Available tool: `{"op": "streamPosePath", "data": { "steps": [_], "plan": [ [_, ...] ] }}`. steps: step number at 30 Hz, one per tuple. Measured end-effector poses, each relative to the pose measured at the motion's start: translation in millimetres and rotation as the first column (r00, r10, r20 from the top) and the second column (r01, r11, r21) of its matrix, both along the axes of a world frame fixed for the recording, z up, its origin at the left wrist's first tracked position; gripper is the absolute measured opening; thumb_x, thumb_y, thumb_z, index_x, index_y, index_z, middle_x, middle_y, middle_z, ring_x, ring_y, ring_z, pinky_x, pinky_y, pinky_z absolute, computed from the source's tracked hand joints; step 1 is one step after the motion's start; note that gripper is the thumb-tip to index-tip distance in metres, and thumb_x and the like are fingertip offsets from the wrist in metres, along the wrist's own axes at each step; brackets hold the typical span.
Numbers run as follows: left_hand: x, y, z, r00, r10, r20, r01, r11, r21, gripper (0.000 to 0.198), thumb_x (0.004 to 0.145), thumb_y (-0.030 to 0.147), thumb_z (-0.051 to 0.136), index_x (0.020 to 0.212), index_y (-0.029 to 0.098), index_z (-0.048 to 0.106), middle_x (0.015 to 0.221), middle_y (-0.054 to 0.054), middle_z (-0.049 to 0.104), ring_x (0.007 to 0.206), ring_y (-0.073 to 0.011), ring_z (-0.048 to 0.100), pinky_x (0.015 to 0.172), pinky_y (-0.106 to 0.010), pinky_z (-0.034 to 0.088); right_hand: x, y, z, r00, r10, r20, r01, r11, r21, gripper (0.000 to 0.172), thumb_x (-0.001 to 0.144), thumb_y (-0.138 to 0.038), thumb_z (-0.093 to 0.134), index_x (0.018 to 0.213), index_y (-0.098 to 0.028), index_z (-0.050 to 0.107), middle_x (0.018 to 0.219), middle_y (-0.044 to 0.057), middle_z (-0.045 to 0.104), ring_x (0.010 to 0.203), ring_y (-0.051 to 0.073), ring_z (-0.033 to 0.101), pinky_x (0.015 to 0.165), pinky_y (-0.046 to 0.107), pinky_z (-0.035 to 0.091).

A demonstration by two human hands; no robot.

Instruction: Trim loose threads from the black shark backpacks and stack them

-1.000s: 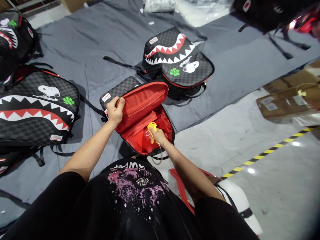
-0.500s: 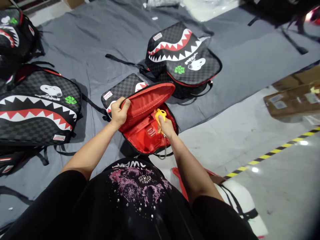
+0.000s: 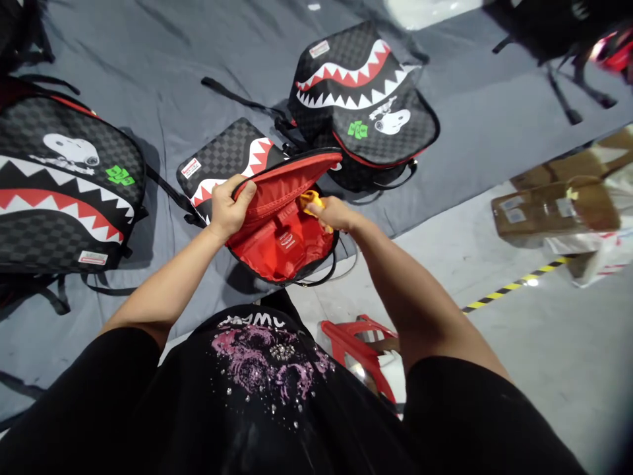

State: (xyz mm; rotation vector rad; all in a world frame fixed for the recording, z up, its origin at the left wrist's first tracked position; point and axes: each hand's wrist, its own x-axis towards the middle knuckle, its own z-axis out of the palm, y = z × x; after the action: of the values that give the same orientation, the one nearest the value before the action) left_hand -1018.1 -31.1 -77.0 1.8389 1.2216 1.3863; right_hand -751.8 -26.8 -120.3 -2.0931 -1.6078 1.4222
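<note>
A black checkered backpack (image 3: 222, 158) with a shark-mouth print lies at the cloth's edge, its red-lined compartment (image 3: 277, 247) gaping toward me. My left hand (image 3: 230, 208) pinches the rim of the raised flap. At the right side of the opening, my right hand (image 3: 333, 214) is closed on yellow-handled scissors (image 3: 310, 199), held inside against the red lining. Blades are not visible, and my fingers cover part of the handles. A thin cord hangs below that hand.
Matching backpacks lie on the grey cloth (image 3: 173, 99): one backpack (image 3: 64, 171) at left, another backpack (image 3: 366, 92) behind. A red stool (image 3: 359, 340) stands below at right. Brown wrapped parcels (image 3: 554, 208) and yellow-black floor tape (image 3: 514, 285) are farther right.
The view has shifted. My right hand and the scissors have moved up along the opening's right side, with the forearm swung outward. My left hand keeps its hold on the flap.
</note>
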Motion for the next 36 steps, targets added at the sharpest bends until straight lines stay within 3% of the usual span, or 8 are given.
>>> {"op": "streamPosePath", "data": {
  "steps": [5,9,13,17,23,28,32,36],
  "plan": [
    [-2.7,-5.5,0.4,0.994,0.092,-0.051,-0.092,0.996,-0.007,0.054,0.091,0.064,0.042,0.061,0.019,0.042,0.054,0.003,0.036,0.052,-0.0094,0.038,0.053,-0.025,0.032,-6.0,38.1,18.1,0.901,0.363,0.235,-0.347,0.931,-0.109,0.027,0.094,-0.035,0.057,0.091,-0.010,0.066,0.048,-0.001,0.053,0.040,0.011,0.050,0.046,0.021,0.041],
    [-5.2,1.9,-7.7,0.954,0.272,-0.124,-0.276,0.961,-0.013,0.050,0.092,0.063,0.042,0.068,0.019,0.048,0.058,0.003,0.045,0.057,-0.0105,0.046,0.058,-0.025,0.037,-7.3,54.0,2.9,0.840,0.526,0.132,-0.499,0.845,-0.191,0.026,0.097,-0.037,0.053,0.101,-0.015,0.065,0.047,-0.004,0.049,0.040,0.012,0.049,0.044,0.021,0.041],
    [-14.3,22.9,-29.2,0.748,0.617,-0.244,-0.643,0.765,-0.037,0.042,0.093,0.061,0.043,0.083,0.021,0.053,0.071,0.001,0.055,0.078,-0.0151,0.057,0.074,-0.028,0.043,-4.4,71.1,-17.1,0.751,0.660,-0.007,-0.645,0.731,-0.222,0.030,0.100,-0.039,0.047,0.101,-0.014,0.063,0.045,-0.005,0.045,0.037,0.012,0.047,0.042,0.022,0.040],
    [-8.7,27.5,-27.5,0.543,0.729,-0.417,-0.799,0.602,0.011,0.037,0.092,0.059,0.045,0.099,0.024,0.054,0.102,-0.005,0.060,0.106,-0.0221,0.054,0.094,-0.040,0.042,-6.8,84.0,-20.7,0.616,0.784,0.074,-0.758,0.616,-0.215,0.033,0.097,-0.042,0.051,0.102,-0.012,0.064,0.054,0.001,0.056,0.043,0.013,0.053,0.045,0.022,0.041],
    [19.5,-10.8,0.9,0.672,0.480,-0.564,-0.657,0.738,-0.155,0.043,0.098,0.050,0.030,0.126,0.028,0.053,0.137,-0.005,0.052,0.132,-0.0222,0.043,0.113,-0.042,0.033,-18.7,78.9,0.2,0.244,0.878,0.412,-0.949,0.304,-0.087,0.046,0.095,-0.054,0.050,0.111,-0.014,0.066,0.101,0.014,0.071,0.086,0.023,0.067,0.067,0.024,0.047],
    [16.3,-38.1,-29.9,0.769,0.189,-0.611,-0.493,0.784,-0.378,0.093,0.083,0.069,0.049,0.154,0.020,0.016,0.162,-0.013,0.014,0.150,-0.0305,0.011,0.120,-0.046,0.017,-33.3,70.4,16.4,-0.004,0.816,0.577,-0.999,0.021,-0.037,0.048,0.098,-0.052,0.043,0.113,-0.013,0.066,0.103,0.017,0.071,0.094,0.028,0.067,0.073,0.029,0.048],
    [14.3,-42.4,-54.9,0.788,0.200,-0.583,-0.466,0.812,-0.351,0.107,0.077,0.072,0.056,0.156,0.021,0.004,0.163,-0.014,0.002,0.150,-0.0334,0.002,0.121,-0.049,0.012,-41.4,74.2,17.3,-0.048,0.847,0.530,-0.997,-0.007,-0.080,0.049,0.097,-0.055,0.044,0.112,-0.015,0.068,0.106,0.015,0.071,0.093,0.026,0.067,0.069,0.027,0.046],
    [9.1,-63.2,-43.8,0.792,0.169,-0.586,-0.385,0.884,-0.266,0.106,0.078,0.073,0.053,0.156,0.020,0.004,0.163,-0.014,-0.003,0.150,-0.0363,-0.002,0.120,-0.053,0.010,-39.5,78.5,7.8,0.029,0.905,0.425,-0.994,0.070,-0.081,0.047,0.097,-0.054,0.047,0.110,-0.015,0.068,0.098,0.012,0.073,0.083,0.022,0.067,0.062,0.024,0.042]
  ]
}}
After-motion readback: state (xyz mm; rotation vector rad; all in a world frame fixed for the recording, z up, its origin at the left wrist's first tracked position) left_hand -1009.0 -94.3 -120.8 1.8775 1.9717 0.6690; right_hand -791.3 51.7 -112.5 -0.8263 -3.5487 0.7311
